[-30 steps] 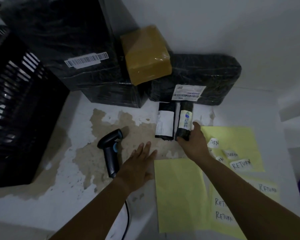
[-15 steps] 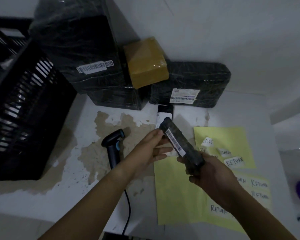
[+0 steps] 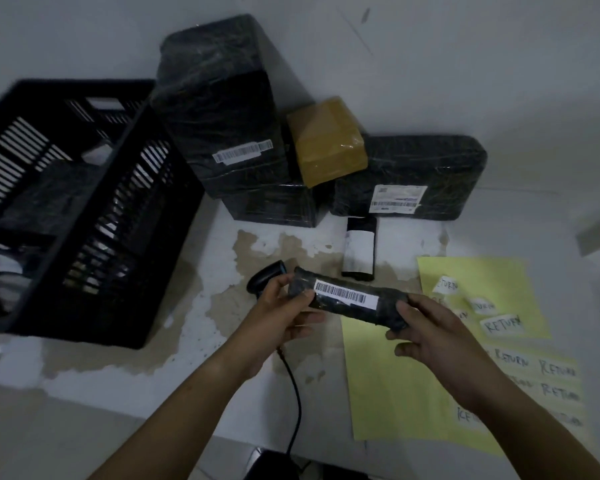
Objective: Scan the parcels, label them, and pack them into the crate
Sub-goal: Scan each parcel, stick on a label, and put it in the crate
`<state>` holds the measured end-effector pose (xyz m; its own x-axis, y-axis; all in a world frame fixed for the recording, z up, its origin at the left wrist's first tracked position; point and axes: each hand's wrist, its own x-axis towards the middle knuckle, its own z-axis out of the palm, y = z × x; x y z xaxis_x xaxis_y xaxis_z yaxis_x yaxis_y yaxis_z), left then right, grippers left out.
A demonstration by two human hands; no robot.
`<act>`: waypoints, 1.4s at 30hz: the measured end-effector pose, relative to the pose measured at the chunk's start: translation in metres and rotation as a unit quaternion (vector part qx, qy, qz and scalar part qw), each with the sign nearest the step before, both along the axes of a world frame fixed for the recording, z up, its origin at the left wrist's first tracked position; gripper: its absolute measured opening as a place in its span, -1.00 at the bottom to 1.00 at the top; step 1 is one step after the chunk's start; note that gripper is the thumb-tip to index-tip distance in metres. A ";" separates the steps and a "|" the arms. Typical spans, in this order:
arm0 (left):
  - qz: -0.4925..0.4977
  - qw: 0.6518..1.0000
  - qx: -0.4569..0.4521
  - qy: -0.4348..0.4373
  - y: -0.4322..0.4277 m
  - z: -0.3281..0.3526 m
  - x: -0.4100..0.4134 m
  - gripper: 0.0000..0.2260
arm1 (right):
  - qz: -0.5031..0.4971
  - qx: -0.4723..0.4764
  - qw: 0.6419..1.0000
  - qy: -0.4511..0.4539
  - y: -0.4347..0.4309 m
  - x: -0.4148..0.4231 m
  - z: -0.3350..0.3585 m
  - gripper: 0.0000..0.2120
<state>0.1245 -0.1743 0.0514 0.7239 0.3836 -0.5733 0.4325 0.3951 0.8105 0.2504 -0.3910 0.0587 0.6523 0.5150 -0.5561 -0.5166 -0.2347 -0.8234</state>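
Right now, in the head view, both hands hold one slim black parcel (image 3: 347,303) in the air, just above the tabletop (image 3: 94,375). My left hand (image 3: 284,313) has its fingers clamped round the parcel's left end, and my right hand (image 3: 426,337) has its fingers curled round the right end. The parcel lies roughly level between them with its barcode strip (image 3: 345,293) turned up toward the camera. I judge it is held this way to leave the code uncovered and readable.

The scanner (image 3: 265,277) lies on the tabletop just behind my left hand, partly hidden by it, and its cable (image 3: 293,393) trails toward me. It is close enough that one hand could let go and reach it, so I take the scan to be the step in hand.

A second slim parcel (image 3: 359,247) lies flat on the tabletop beyond the held one. Behind it, against the wall, stand a tall black parcel (image 3: 222,109), a brown parcel (image 3: 326,140) and a flat black parcel (image 3: 409,174), the two black ones with their labels facing me.

Yellow sheets (image 3: 388,386) lie to the right under my right arm and carry handwritten RETURN labels (image 3: 503,323), within reach for the labelling step.

The black crate (image 3: 118,216) stands at the left, and something dark lies in it, though I cannot tell what.
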 end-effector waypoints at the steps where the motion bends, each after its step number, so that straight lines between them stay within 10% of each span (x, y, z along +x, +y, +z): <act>1: -0.007 1.000 0.012 0.002 0.005 0.002 -0.009 -0.69 | 0.005 0.005 1.000 0.000 0.007 -0.003 0.000 -0.79; 9: 0.137 0.991 -0.010 0.003 0.067 -0.009 -0.085 -0.80 | 0.053 -0.017 0.997 0.044 0.090 -0.038 -0.019 -0.81; 24: 0.229 0.970 -0.059 -0.051 0.173 -0.006 -0.125 -0.75 | 0.205 -0.293 0.902 -0.241 0.215 -0.097 -0.131 -0.17; 42: 0.145 0.981 -0.080 -0.099 0.170 0.003 -0.092 -0.83 | 0.111 -0.135 0.976 -0.129 0.139 -0.165 0.034 -0.91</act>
<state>0.0328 -0.0045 0.0541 0.7005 0.5069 -0.5024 0.1242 0.6066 0.7852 0.0855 -0.2520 0.0926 0.6772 0.5173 -0.5232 -0.2119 -0.5438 -0.8120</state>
